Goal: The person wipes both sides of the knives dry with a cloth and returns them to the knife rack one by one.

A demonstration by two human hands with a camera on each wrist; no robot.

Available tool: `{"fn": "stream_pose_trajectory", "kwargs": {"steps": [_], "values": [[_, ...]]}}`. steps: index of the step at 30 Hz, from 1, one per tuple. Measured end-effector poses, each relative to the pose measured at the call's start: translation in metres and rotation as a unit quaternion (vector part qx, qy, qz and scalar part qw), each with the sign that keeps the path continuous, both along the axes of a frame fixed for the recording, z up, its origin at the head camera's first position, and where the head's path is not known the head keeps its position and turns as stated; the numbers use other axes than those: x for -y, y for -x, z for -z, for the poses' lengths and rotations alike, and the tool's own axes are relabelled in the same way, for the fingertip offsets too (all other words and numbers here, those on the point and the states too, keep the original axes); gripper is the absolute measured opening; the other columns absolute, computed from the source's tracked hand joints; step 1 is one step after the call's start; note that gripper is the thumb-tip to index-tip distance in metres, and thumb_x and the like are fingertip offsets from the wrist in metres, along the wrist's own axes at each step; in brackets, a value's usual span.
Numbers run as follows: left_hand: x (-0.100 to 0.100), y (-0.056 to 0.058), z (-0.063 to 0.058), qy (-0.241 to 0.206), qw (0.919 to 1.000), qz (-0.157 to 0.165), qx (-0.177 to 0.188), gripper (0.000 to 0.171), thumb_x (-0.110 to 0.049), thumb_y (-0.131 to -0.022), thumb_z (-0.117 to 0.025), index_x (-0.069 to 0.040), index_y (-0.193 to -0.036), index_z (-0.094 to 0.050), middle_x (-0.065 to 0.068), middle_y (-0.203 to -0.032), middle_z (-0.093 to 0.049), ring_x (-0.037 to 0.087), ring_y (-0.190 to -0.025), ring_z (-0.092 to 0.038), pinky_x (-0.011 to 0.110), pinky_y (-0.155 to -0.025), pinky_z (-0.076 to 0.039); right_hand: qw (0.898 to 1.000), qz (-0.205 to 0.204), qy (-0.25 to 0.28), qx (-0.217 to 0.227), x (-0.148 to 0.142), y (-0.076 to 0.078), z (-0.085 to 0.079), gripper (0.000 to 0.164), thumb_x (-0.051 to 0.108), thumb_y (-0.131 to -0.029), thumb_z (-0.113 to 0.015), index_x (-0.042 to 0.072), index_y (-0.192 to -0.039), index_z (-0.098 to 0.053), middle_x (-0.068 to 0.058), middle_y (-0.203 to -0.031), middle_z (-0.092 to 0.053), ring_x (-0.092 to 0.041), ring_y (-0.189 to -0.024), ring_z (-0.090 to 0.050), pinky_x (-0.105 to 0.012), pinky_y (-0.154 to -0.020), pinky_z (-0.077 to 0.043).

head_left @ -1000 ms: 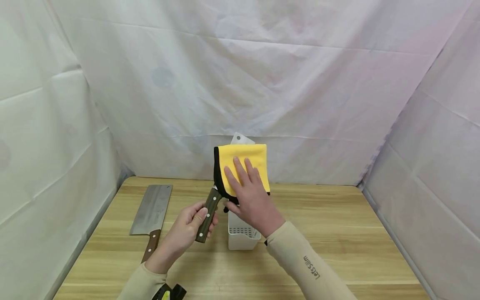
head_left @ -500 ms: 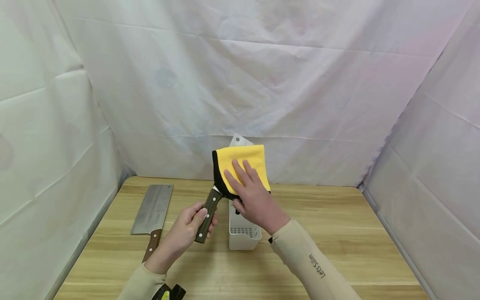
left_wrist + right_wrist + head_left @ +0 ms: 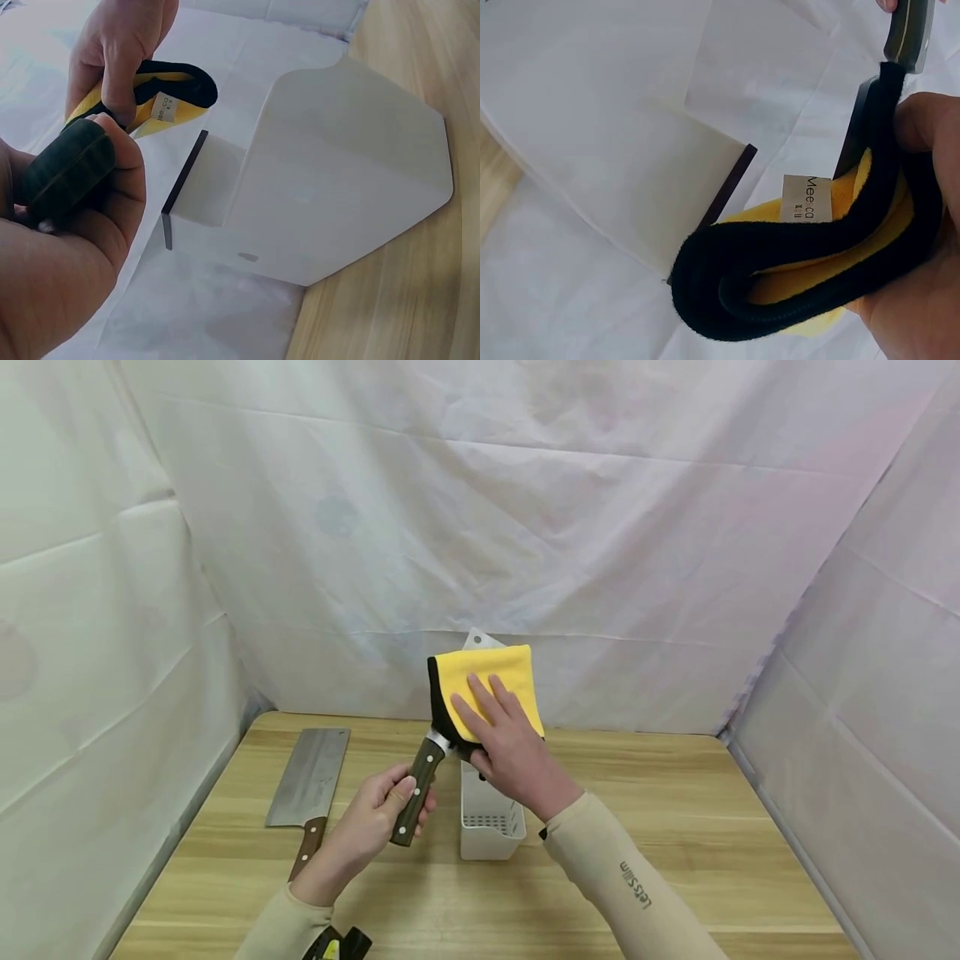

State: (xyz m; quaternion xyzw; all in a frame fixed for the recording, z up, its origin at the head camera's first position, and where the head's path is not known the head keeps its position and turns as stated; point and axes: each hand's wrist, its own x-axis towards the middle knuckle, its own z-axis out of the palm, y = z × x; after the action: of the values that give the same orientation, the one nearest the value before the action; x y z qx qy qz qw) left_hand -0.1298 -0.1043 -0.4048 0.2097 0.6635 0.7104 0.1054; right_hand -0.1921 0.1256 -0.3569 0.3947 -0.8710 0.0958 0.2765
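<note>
In the head view my left hand [image 3: 363, 822] grips the dark handle [image 3: 415, 793] of a kitchen knife, which slants up to the right. A folded yellow cloth [image 3: 516, 668] with black edging covers most of its blade; the right wrist view shows a strip of the blade [image 3: 853, 131] beside the cloth. My right hand [image 3: 517, 760] holds the cloth, fingers spread over its top face and thumb on the other side. Behind and below the cloth stands a white knife holder [image 3: 487, 845] with a slotted bottom, partly hidden by hand and cloth.
A cleaver [image 3: 309, 777] with a brown handle lies on the wooden table [image 3: 637, 860] at the left, its handle end hidden behind my left forearm. White fabric walls [image 3: 600, 543] enclose the back and both sides.
The cloth and right hand have shifted slightly along the blade, up and right of the handle, baring a bit more metal above it. The left hand stays nearly still.
</note>
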Motion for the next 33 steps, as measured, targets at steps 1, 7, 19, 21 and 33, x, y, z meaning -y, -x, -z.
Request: {"fn": "stream_pose_trajectory", "kwargs": {"steps": [1, 7, 19, 21, 33], "values": [[0.000, 0.000, 0.000, 0.000, 1.0000, 0.001, 0.000, 0.036, -0.014, -0.114, -0.033, 0.018, -0.123, -0.048, 0.020, -0.097, -0.060, 0.011, -0.077, -0.062, 0.028, -0.068, -0.058, 1.000, 0.000, 0.001, 0.001, 0.000, 0.001, 0.000, 0.066, -0.001, -0.086, -0.071, 0.007, -0.150, -0.053, -0.024, -0.157, -0.043, -0.050, -0.143, -0.041, -0.064, -0.108, -0.044], [0.000, 0.001, 0.002, -0.003, 1.0000, 0.003, 0.004, 0.037, -0.015, -0.114, -0.033, 0.018, -0.125, -0.047, 0.019, -0.097, -0.060, 0.011, -0.078, -0.062, 0.028, -0.068, -0.058, 1.000, 0.003, 0.000, 0.010, 0.000, -0.001, -0.002, 0.067, 0.000, -0.087, -0.073, 0.007, -0.150, -0.052, -0.023, -0.158, -0.042, -0.050, -0.144, -0.039, -0.064, -0.109, -0.042], [-0.004, 0.003, 0.005, -0.006, 1.0000, 0.003, -0.003, 0.035, -0.011, -0.113, -0.033, 0.018, -0.123, -0.048, 0.018, -0.095, -0.059, 0.013, -0.076, -0.061, 0.027, -0.066, -0.057, 1.000, 0.022, -0.010, -0.011, -0.003, -0.001, -0.001, 0.069, 0.000, -0.085, -0.074, 0.008, -0.150, -0.053, -0.023, -0.157, -0.043, -0.050, -0.143, -0.041, -0.062, -0.109, -0.043], [-0.005, 0.003, 0.005, -0.005, 1.0000, 0.006, -0.002, 0.034, -0.011, -0.114, -0.033, 0.018, -0.123, -0.048, 0.019, -0.095, -0.059, 0.013, -0.076, -0.060, 0.027, -0.066, -0.057, 1.000, 0.024, -0.012, -0.017, -0.004, 0.001, -0.002, 0.069, -0.001, -0.083, -0.073, 0.007, -0.149, -0.053, -0.024, -0.156, -0.044, -0.050, -0.142, -0.042, -0.062, -0.108, -0.044], [-0.006, 0.002, 0.006, 0.001, 0.9999, 0.013, 0.004, 0.034, -0.011, -0.114, -0.032, 0.018, -0.120, -0.048, 0.017, -0.096, -0.059, 0.013, -0.078, -0.059, 0.027, -0.067, -0.057, 0.999, 0.045, -0.020, 0.014, -0.010, 0.015, -0.013, 0.066, 0.001, -0.087, -0.069, 0.008, -0.151, -0.052, -0.022, -0.158, -0.043, -0.047, -0.145, -0.040, -0.060, -0.113, -0.039]]}}
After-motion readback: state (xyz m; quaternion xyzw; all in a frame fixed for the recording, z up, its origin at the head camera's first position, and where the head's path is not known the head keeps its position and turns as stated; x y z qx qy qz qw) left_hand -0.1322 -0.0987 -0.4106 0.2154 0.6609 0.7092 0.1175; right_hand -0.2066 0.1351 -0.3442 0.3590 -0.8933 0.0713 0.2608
